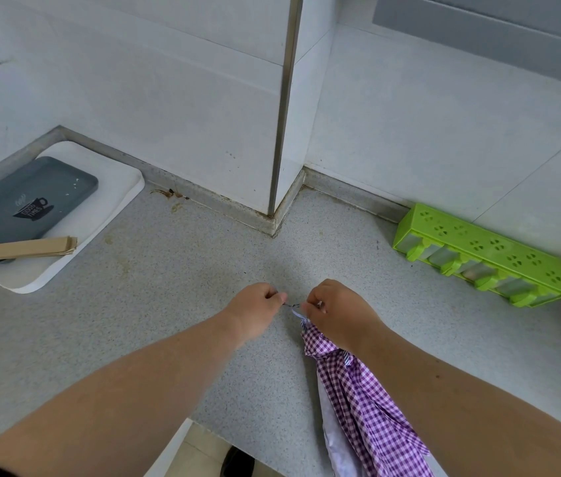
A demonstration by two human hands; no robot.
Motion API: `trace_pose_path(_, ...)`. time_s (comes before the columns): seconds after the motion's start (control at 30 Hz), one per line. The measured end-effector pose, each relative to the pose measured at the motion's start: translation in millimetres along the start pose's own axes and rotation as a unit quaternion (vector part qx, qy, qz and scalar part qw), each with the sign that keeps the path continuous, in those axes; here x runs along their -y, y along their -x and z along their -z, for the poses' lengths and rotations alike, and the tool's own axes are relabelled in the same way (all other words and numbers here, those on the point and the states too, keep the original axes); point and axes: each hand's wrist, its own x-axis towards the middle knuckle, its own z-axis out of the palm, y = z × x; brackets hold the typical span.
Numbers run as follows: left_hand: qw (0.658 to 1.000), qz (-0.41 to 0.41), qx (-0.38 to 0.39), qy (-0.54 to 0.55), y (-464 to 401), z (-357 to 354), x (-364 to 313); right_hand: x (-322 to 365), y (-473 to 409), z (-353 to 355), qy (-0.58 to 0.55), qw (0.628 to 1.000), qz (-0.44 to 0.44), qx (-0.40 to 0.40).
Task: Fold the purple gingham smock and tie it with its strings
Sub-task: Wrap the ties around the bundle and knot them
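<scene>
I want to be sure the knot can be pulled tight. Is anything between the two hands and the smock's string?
Nothing visible. The left hand and right hand each pinch the string, stretched between them above the bare counter. The smock hangs bunched under the right hand.

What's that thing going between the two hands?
In the head view, a short bit of the smock's string runs between the left hand and right hand.

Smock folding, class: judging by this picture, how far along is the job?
Done: the purple gingham smock is gathered into a long bundle. In hand: the left hand and right hand pinch its string taut between them. Left: no finished knot shows.
</scene>
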Motion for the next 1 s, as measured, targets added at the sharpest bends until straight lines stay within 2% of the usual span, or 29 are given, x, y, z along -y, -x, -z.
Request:
trace_pose_path(0.27,0.989,0.001,-0.072,-0.133,-8.3,17.1,16.6,-2.1,4.2,-3.9,0.059,0.998,0.014,0.025)
trace_pose_path(0.53,0.987,0.023,-0.117,-0.106,-9.6,23.0,25.6,-6.8,9.4,-5.0,0.084,0.996,-0.006,0.043)
trace_pose_path(0.87,0.987,0.05,-0.138,-0.06,-15.1,23.1,30.3,-10.2,8.4,-5.2,0.078,0.995,-0.041,0.047)
trace_pose_path(1.0,0.99,0.072,-0.105,-0.066,-18.0,22.7,31.8,-11.5,8.4,-5.8,0.056,0.996,-0.051,0.045)
